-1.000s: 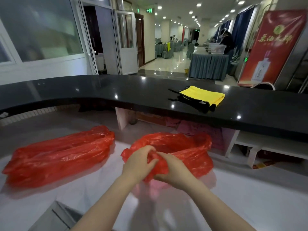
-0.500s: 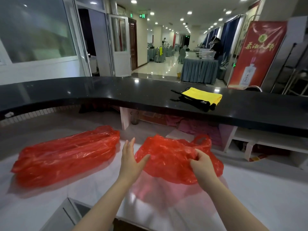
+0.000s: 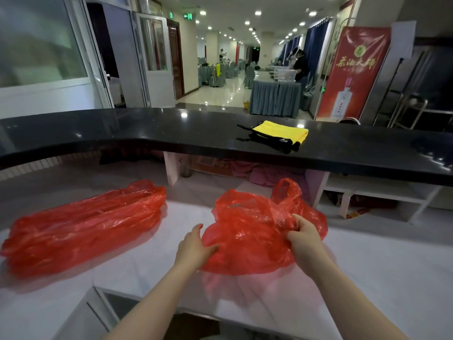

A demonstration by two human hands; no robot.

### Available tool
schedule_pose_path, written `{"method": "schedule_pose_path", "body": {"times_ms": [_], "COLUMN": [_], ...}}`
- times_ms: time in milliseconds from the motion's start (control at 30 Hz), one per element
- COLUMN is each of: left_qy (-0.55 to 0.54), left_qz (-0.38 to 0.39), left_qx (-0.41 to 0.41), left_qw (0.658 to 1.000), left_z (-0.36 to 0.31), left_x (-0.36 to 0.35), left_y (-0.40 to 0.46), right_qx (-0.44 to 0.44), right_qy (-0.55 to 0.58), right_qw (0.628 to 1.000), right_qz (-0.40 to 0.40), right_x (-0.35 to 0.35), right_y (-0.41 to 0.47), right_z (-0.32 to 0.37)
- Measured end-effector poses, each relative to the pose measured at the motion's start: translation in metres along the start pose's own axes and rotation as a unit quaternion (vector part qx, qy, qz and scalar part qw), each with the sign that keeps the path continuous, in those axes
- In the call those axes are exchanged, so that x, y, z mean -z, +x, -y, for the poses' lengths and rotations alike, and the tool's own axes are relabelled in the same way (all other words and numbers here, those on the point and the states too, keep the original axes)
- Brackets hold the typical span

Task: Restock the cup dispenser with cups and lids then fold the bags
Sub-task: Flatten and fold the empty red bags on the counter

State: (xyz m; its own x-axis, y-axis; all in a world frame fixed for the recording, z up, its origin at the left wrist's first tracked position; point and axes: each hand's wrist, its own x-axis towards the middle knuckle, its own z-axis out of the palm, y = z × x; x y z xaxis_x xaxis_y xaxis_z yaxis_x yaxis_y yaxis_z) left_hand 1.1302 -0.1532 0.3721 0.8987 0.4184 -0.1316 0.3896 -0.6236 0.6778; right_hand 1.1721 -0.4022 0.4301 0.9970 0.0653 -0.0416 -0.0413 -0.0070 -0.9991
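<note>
A crumpled red plastic bag (image 3: 247,231) lies on the white counter (image 3: 367,278) in front of me, one handle loop sticking up at its far side. My right hand (image 3: 302,238) pinches the bag's right part with curled fingers. My left hand (image 3: 195,246) rests at the bag's left edge, its thumb on the plastic and the fingers straight. A second red plastic bag (image 3: 85,224), long and flattened, lies to the left on the same counter. No cup dispenser, cups or lids are in view.
A raised black countertop (image 3: 147,133) curves across behind the white counter, with a yellow and black cloth item (image 3: 279,134) on it. A metal-edged opening (image 3: 115,305) sits at the near left. Beyond are a hall, a red banner (image 3: 353,72) and a person at a draped table.
My hands were bunched together on the bag a second ago. They have moved apart, spreading the bag wider, and my view has shifted a little left.
</note>
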Motion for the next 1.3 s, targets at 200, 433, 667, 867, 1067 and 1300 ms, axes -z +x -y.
{"method": "schedule_pose_path", "body": {"times_ms": [200,433,667,867,1067,1300], "left_qy": [-0.01,-0.292,-0.315,-0.329,-0.331,-0.333], "left_qz": [0.104,0.214,-0.075,-0.134,-0.137,-0.191], "left_qx": [0.071,0.164,0.218,0.178,0.129,0.122], "left_qw": [0.992,0.918,0.92,0.918,0.925,0.915], "left_z": [0.027,0.026,0.086,0.097,0.077,0.065], "left_x": [-0.006,-0.013,-0.003,0.011,0.019,0.015], "left_y": [-0.005,-0.021,-0.007,-0.016,-0.033,-0.042], "right_qx": [-0.01,-0.009,-0.049,-0.059,-0.029,0.078], "right_qy": [0.088,0.168,0.128,0.015,0.009,-0.269], "right_qw": [0.996,0.986,0.988,0.998,0.99,0.951], "right_qz": [0.013,-0.006,-0.067,0.027,0.135,0.131], "right_x": [0.006,0.003,0.032,0.038,0.041,0.011], "right_y": [-0.002,0.006,0.022,0.023,0.031,0.027], "right_z": [0.005,-0.002,-0.024,-0.037,-0.013,0.002]}}
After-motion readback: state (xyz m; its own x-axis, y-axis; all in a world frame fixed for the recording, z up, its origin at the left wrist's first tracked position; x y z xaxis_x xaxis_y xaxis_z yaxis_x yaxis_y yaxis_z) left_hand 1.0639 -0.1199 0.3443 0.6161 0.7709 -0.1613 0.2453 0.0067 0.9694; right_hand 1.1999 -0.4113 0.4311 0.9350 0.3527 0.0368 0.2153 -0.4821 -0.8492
